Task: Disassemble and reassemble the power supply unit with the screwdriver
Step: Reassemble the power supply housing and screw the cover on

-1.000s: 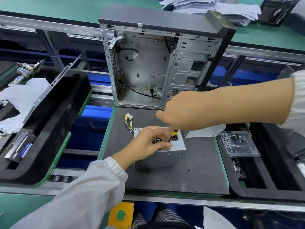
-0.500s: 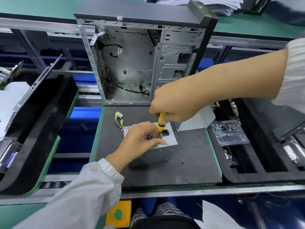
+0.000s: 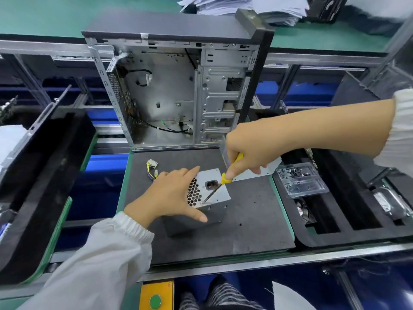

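Observation:
The grey metal power supply unit (image 3: 218, 193) stands on the dark mat (image 3: 257, 220), its honeycomb vent and socket face turned up. My left hand (image 3: 169, 195) lies spread against its left side and front, thumb along the near edge, bracing it. My right hand (image 3: 248, 153) grips a yellow-handled screwdriver (image 3: 225, 176); the shaft slants down-left and its tip rests on a screw at the face's near corner. A cable bundle with a white connector (image 3: 152, 167) trails from the unit's far left.
An open computer case (image 3: 178, 90) stands behind the mat. A loose metal cover (image 3: 252, 168) lies beside the unit under my right hand. A clear plastic screw tray (image 3: 299, 180) sits to the right on black foam trays (image 3: 335, 198). More black trays lie left.
My right hand has lifted back and right, and the screwdriver tip moved from near the socket to the near corner screw. My left hand opened from curled on top to spread flat alongside.

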`<state>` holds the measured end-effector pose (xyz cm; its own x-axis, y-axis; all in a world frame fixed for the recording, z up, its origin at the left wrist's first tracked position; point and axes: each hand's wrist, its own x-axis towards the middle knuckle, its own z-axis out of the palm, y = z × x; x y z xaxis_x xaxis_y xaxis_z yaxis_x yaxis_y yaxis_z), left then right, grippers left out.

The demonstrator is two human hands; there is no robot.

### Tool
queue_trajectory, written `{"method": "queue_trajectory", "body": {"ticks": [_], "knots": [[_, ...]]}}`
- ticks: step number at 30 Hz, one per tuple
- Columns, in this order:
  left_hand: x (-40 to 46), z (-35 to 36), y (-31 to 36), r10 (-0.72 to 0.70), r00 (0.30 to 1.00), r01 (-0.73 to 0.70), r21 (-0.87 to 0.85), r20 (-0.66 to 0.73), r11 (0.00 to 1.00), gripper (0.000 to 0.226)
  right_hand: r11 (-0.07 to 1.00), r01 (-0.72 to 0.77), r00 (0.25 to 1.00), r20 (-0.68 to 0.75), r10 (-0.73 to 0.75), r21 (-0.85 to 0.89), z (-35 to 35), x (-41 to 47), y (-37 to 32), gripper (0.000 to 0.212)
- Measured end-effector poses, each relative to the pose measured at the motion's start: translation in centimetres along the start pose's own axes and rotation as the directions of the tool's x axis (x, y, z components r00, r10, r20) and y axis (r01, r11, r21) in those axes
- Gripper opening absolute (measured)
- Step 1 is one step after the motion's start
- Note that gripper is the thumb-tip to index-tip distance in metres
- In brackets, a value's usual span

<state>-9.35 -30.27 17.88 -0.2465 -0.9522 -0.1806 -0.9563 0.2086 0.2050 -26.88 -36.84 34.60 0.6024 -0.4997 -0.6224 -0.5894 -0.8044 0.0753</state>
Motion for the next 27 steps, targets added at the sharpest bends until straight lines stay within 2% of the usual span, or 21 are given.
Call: {"method": "queue_trajectory", "body": {"ticks": [2, 3, 5, 7, 9, 14, 17, 20, 23, 25, 27], "knots": [[0.3, 0.0, 0.3, -0.018, 0.999, 0.019, 0.023, -0.026, 1.000, 0.118, 0.999, -0.019, 1.000, -0.019, 0.018, -0.045, 1.4, -0.6, 1.6, 0.040], [0.2, 0.0, 0.4, -0.016, 0.998, 0.017, 0.011, -0.062, 1.000, 0.111, 1.000, -0.021, 0.999, -0.027, 0.020, -0.014, 2.2, -1.0, 2.4, 0.037], [-0.6, 0.1, 0.6, -0.006, 0.990, 0.005, -0.006, -0.139, 1.000, 0.105, 0.983, -0.012, 0.999, -0.045, 0.020, 0.186, 4.3, -1.6, 4.5, 0.030], [-2.0, 0.6, 0.8, 0.028, 0.967, -0.016, 0.050, -0.252, 0.999, 0.101, 0.899, 0.000, 0.997, -0.072, 0.035, 0.438, 6.7, -2.2, 6.7, 0.023], [-3.1, 1.2, 1.1, 0.041, 0.930, -0.006, 0.097, -0.366, 0.995, 0.099, 0.792, 0.004, 0.984, -0.145, 0.108, 0.611, 9.5, -2.2, 8.3, 0.023], [-3.0, 3.2, 2.1, -0.011, 0.850, 0.092, 0.128, -0.527, 0.987, 0.099, 0.649, 0.062, 0.875, -0.354, 0.330, 0.759, 16.2, 1.6, 7.9, 0.031], [-2.9, 4.2, 2.5, -0.071, 0.793, 0.151, 0.082, -0.605, 0.985, 0.096, 0.504, 0.126, 0.865, -0.343, 0.366, 0.854, 19.5, 4.8, 6.2, 0.035], [-3.8, 5.1, 2.2, -0.100, 0.740, 0.194, 0.069, -0.665, 0.979, 0.096, 0.530, 0.100, 0.897, -0.306, 0.317, 0.842, 23.9, 7.4, 3.7, 0.033], [-4.6, 5.6, 1.7, -0.109, 0.729, 0.246, 0.109, -0.676, 0.963, 0.105, 0.538, 0.064, 0.914, -0.266, 0.306, 0.840, 26.6, 8.5, 2.0, 0.023], [-4.7, 6.1, 1.6, -0.116, 0.772, 0.254, 0.136, -0.625, 0.958, 0.115, 0.561, 0.046, 0.904, -0.273, 0.328, 0.827, 27.1, 9.0, 2.0, 0.031], [-4.6, 7.1, 2.0, -0.078, 0.838, 0.229, 0.219, -0.541, 0.948, 0.116, 0.609, 0.049, 0.896, -0.304, 0.324, 0.792, 27.3, 9.4, 2.1, 0.027]]}}
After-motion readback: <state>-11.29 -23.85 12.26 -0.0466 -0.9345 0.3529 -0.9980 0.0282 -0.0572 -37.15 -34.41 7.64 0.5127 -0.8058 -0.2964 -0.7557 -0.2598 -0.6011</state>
